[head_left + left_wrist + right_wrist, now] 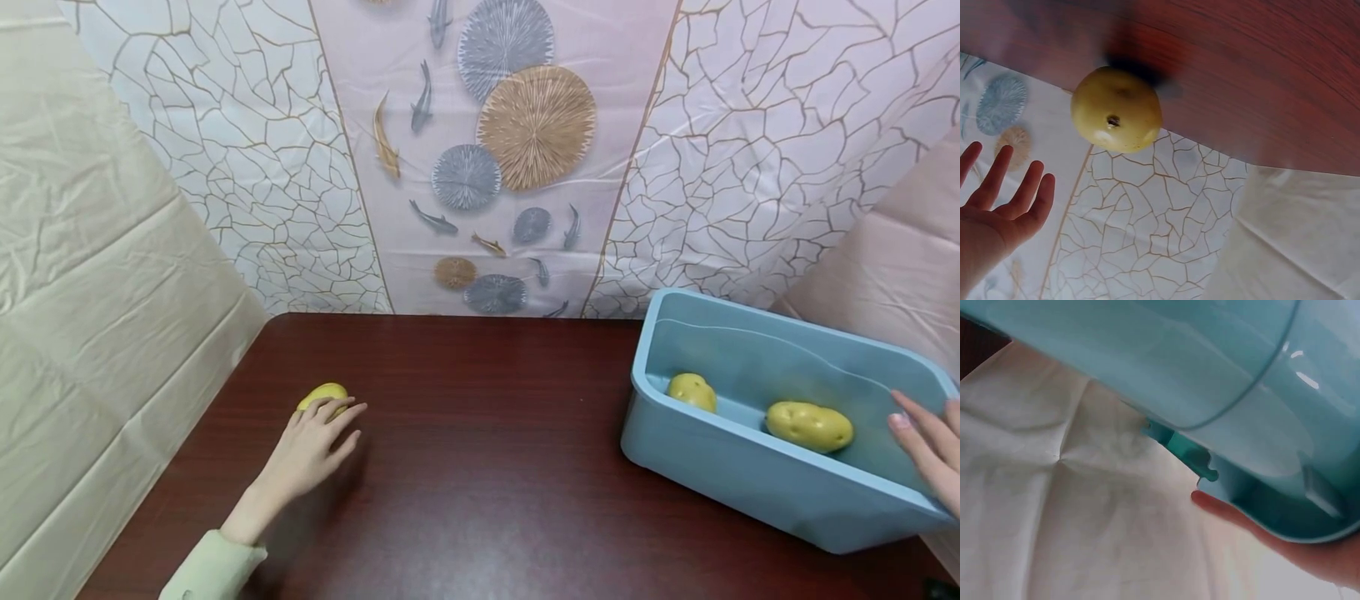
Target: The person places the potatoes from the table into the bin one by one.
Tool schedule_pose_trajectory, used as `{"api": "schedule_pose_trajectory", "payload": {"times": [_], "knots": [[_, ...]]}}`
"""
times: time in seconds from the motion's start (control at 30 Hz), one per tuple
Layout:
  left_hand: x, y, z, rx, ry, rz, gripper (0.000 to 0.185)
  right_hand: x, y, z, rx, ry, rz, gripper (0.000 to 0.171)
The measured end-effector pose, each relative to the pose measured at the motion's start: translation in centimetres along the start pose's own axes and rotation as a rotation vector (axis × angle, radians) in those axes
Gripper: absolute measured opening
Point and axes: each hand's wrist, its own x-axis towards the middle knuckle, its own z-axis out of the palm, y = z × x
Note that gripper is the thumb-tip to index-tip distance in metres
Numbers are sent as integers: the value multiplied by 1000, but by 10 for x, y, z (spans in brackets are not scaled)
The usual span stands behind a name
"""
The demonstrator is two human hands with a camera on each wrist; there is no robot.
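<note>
On the left side of the table, my left hand (311, 454) reaches beside a yellow potato (324, 395), its fingers loosely bent and partly covering the potato from above. In the left wrist view a gap shows between these fingers (1022, 199) and the potato (1116, 111). My right hand (933, 446) is at the right end of a blue bin (720, 442), fingers extended over its inside. The right wrist view shows one finger (1225, 511) along the bin's outer rim; the rest of that hand is hidden. Two potatoes lie in the bin: a rounder one (692, 392) and a longer one (810, 426).
The dark wooden table (480, 467) stretches between the left hand and the bin. A patterned cloth (495, 233) hangs behind it, and pale cloth (97, 250) borders the left side. The bin's near wall stands close to the table's right side.
</note>
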Motion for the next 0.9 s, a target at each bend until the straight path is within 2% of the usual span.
{"api": "schedule_pose_trajectory", "payload": {"times": [0.13,0.23,0.43,0.73,0.9], "knots": [[1,-5,2,2,-7,-11,38,1,1,-2,-91,7,-96,65],[2,-8,4,4,-9,-16,39,2,0,-2,-115,19,-118,67],[3,-12,8,12,-21,-12,43,-1,-2,0,-84,58,-156,64],[3,-18,20,28,-120,-31,51,1,3,5,-69,85,-173,63],[2,-22,25,57,-140,-26,54,2,5,7,-59,94,-179,63]]}}
